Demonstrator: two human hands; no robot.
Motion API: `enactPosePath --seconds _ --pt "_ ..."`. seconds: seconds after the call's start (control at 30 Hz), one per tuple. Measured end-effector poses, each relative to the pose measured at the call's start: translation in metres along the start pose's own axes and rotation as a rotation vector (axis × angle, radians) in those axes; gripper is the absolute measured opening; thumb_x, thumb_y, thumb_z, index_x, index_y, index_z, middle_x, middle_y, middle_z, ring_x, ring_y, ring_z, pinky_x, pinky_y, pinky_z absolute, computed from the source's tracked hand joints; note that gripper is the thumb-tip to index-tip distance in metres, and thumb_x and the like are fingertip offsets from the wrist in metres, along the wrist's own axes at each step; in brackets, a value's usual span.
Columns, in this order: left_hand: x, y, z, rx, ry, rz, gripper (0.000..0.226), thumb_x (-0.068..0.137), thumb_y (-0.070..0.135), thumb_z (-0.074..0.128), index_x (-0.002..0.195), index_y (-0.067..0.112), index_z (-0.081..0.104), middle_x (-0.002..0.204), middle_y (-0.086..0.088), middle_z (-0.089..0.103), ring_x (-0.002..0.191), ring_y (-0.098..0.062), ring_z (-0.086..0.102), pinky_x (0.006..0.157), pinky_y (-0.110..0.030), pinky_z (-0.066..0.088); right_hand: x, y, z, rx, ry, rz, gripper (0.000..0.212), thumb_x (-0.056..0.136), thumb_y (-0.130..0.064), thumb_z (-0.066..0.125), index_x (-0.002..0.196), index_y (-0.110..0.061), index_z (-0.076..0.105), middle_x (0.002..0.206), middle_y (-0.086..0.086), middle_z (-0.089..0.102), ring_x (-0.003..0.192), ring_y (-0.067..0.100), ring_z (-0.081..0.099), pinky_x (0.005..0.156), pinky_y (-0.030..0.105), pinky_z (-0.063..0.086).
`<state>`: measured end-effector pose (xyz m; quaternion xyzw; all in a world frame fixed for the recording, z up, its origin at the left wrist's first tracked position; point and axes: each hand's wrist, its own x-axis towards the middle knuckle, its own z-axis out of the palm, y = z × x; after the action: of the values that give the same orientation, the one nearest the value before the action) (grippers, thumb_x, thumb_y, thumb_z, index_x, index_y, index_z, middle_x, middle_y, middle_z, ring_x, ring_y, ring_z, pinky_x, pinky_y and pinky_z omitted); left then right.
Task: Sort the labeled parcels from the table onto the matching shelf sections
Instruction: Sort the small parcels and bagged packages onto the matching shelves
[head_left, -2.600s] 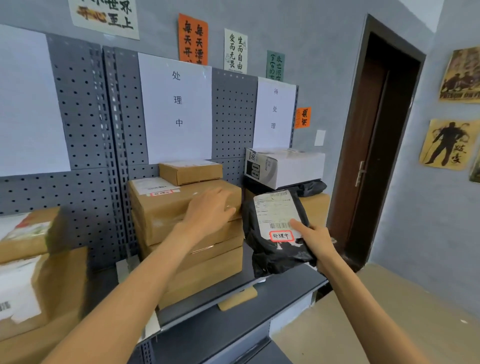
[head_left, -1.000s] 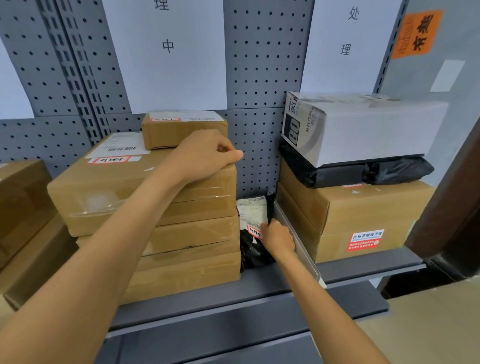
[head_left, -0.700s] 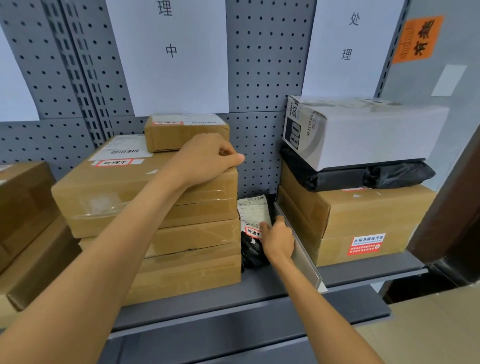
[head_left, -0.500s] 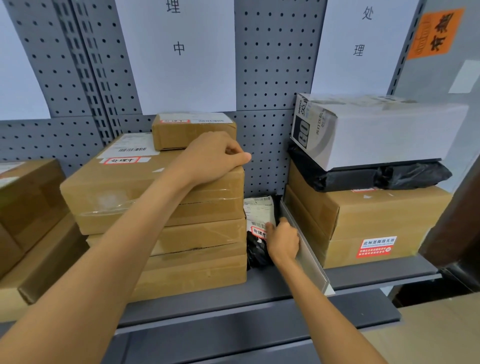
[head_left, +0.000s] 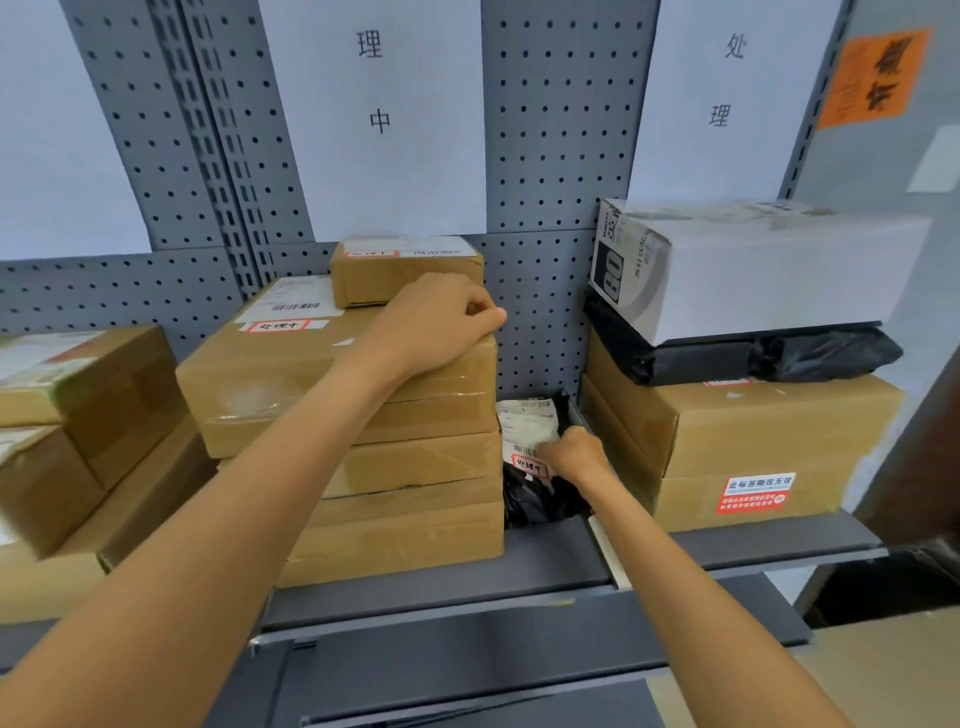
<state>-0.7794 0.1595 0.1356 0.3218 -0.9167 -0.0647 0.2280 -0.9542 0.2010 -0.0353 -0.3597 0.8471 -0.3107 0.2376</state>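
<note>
A black poly-bag parcel (head_left: 530, 447) with a white shipping label and a red-framed tag stands upright on the grey shelf (head_left: 431, 582), wedged in the gap between a stack of brown boxes (head_left: 363, 467) and a metal divider (head_left: 602, 540). My right hand (head_left: 574, 457) is in that gap and holds the parcel's right edge. My left hand (head_left: 436, 322) rests with curled fingers on the top right corner of the big upper box, beside a small brown box (head_left: 405, 270).
Right of the divider, a white carton (head_left: 753, 265) lies on a black bag (head_left: 743, 358) atop a brown box (head_left: 753, 441). More brown boxes (head_left: 78, 415) fill the left section. White section signs (head_left: 379, 119) hang on the pegboard. A lower shelf (head_left: 519, 654) juts out below.
My right hand carried the black parcel from in front of the shelf into the gap and pushed it in deeper. My left hand stayed on the stack's top box.
</note>
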Motion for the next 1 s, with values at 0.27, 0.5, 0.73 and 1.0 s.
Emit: enactPosePath --seconds 0.27,0.5,0.73,1.0 --pt "-0.01 0.002 -0.014 0.284 0.223 -0.001 0.029 0.099 0.032 0.04 0.1 0.015 0.064 0.096 0.0 0.066 0.085 -0.02 0.058 0.064 -0.03 0.037 -0.055 -0.046 -0.051 -0.078 0.071 -0.225 0.032 0.092 -0.024 0.06 0.112 0.001 0.061 0.116 0.017 0.063 0.102 0.032 0.061 0.081 0.035 0.049" --pt "-0.062 -0.005 -0.069 0.392 0.217 -0.037 0.035 0.099 0.03 0.04 0.124 0.013 0.058 0.117 -0.007 0.062 0.106 -0.027 0.056 0.076 -0.038 0.045 -0.131 -0.113 -0.076 -0.243 0.269 -0.433 0.019 0.096 -0.024 0.052 0.088 -0.007 0.051 0.085 0.009 0.053 0.083 0.028 0.053 0.057 0.031 0.038" --pt "-0.159 -0.049 -0.124 0.656 0.138 -0.109 0.037 0.098 0.031 0.042 0.131 0.016 0.047 0.124 -0.007 0.055 0.111 -0.026 0.052 0.079 -0.036 0.043 -0.222 -0.166 -0.046 -0.552 0.491 -0.586 0.033 0.097 -0.019 0.045 0.126 -0.004 0.048 0.129 0.014 0.053 0.124 0.032 0.042 0.09 0.039 0.042" --pt "-0.303 -0.103 -0.17 0.639 0.145 -0.311 0.044 0.097 0.031 0.044 0.14 0.021 0.04 0.134 -0.005 0.053 0.118 -0.027 0.052 0.088 -0.04 0.047 -0.317 -0.213 0.047 -0.477 0.338 -0.916 0.041 0.098 -0.024 0.047 0.136 -0.008 0.047 0.136 0.011 0.053 0.123 0.028 0.047 0.093 0.035 0.044"
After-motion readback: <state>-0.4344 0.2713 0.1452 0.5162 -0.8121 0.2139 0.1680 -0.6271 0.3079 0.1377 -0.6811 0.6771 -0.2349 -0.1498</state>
